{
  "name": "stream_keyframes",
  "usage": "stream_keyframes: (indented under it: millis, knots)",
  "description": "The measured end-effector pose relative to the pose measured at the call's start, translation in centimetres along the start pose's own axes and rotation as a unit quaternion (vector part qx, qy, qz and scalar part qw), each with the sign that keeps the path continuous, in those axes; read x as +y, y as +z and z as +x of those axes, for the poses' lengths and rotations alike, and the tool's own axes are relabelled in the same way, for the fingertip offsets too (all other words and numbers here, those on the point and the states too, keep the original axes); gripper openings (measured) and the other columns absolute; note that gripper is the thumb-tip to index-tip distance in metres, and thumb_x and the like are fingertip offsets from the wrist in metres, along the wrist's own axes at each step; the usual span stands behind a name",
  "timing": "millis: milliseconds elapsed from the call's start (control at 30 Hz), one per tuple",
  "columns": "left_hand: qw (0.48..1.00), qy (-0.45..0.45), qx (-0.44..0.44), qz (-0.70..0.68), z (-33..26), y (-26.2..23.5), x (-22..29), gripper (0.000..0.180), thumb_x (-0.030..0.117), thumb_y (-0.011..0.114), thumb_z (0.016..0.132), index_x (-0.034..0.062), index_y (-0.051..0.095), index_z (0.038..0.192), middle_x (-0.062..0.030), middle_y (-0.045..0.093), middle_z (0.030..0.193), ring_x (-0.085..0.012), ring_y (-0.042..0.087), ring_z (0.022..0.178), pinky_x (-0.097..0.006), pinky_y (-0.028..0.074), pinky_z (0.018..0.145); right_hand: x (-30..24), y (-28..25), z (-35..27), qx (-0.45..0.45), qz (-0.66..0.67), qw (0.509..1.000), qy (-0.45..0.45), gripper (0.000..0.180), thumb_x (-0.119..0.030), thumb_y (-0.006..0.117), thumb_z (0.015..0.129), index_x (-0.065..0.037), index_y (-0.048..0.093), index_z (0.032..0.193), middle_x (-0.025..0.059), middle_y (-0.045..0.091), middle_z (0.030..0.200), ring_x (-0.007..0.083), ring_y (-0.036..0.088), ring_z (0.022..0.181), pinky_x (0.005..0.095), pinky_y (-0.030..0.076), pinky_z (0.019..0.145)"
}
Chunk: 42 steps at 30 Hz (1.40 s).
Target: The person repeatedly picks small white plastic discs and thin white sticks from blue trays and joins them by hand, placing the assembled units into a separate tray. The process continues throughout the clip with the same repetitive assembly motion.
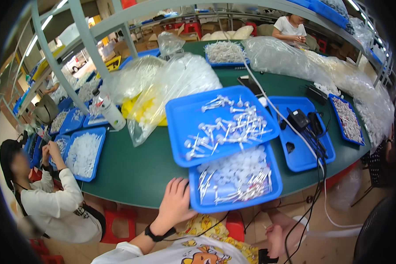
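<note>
My left hand [175, 201] lies open at the near edge of the green table, fingers stretched out beside the left wall of a blue tray [236, 208], thumb close to its corner. White translucent caps [240, 165] and thin white stick-like parts with reddish tips [255, 187] fill that tray. A second blue tray [180, 119] overlaps its far side, carrying scattered white rods with round heads [237, 125]. My right hand [275, 241] rests low by my lap, fingers loosely curled, and nothing shows in it.
Right of the trays, another blue tray [295, 165] holds black adapters and cables [300, 119]; a white cable [273, 105] crosses it. Plastic bags of white parts [185, 75] stand behind. At left, a seated person [53, 198] works beside a tray of white pieces [84, 154]. A metal shelf frame rises overhead.
</note>
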<state>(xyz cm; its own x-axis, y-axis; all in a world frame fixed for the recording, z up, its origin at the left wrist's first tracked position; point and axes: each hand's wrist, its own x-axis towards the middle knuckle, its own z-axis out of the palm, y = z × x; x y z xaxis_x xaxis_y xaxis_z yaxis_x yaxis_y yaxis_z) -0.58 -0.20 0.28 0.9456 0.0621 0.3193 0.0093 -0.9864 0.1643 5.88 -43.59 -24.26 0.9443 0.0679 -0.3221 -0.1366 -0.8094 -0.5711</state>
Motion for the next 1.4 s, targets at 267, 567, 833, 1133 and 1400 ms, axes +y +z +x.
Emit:
stream_keyframes:
  millis: [267,567,833,1133,1400]
  knots:
    - [0.991,0.012,-0.059,-0.123,-2.0,-2.5,-1.2,0.08,0.03,0.077,0.081,-0.0028,0.041,0.143,-0.0235,0.04,0.147,-0.0428,0.035,0.139,-0.05,0.032,0.115,-18.0,-12.5,-13.6,-0.056,0.278,0.959,0.012,0.013,0.005,0.073,0.081,0.007,0.067,0.092,0.0078,0.071,0.081,0.015,0.07,0.08,0.0274,0.055,0.069]
    - [0.948,-0.054,0.017,-0.314,-2.3,-5.8,0.6,0.041,0.01,0.07,0.086,0.0015,0.06,0.125,-0.0152,0.063,0.118,-0.0329,0.058,0.111,-0.041,0.047,0.096,-31.2,-14.6,-11.2,-0.072,0.448,0.878,-0.152,0.033,0.009,0.07,0.084,0.007,0.062,0.116,0.0116,0.069,0.102,0.0169,0.067,0.094,0.0295,0.055,0.085]
    - [0.882,-0.071,0.053,-0.464,0.8,-6.8,3.4,0.026,0.0,0.066,0.086,0.0001,0.065,0.112,-0.0115,0.072,0.095,-0.0271,0.067,0.089,-0.036,0.052,0.081,-37.5,-10.9,-5.5,-0.286,0.641,0.684,-0.201,0.021,0.005,0.061,0.092,0.005,0.063,0.113,0.0155,0.068,0.109,0.0199,0.065,0.101,0.0333,0.05,0.092]
    - [0.829,-0.124,0.108,-0.534,2.5,-3.7,6.2,0.019,0.003,0.072,0.085,-0.0005,0.067,0.103,-0.0098,0.073,0.095,-0.0195,0.07,0.084,-0.031,0.054,0.072,-36.8,-9.6,-4.9,-0.249,0.662,0.692,-0.148,0.014,0.004,0.063,0.092,0.004,0.061,0.106,0.0179,0.07,0.11,0.0182,0.067,0.101,0.0335,0.05,0.093]
    - [0.843,-0.122,0.097,-0.516,2.9,-3.1,7.5,0.013,0.003,0.076,0.083,0.0,0.069,0.092,-0.0094,0.072,0.089,-0.0197,0.068,0.077,-0.03,0.053,0.068,-34.9,-9.2,-6.2,-0.176,0.658,0.717,-0.152,0.025,0.011,0.064,0.088,0.007,0.058,0.112,0.0198,0.069,0.107,0.0214,0.069,0.1,0.0314,0.055,0.09]
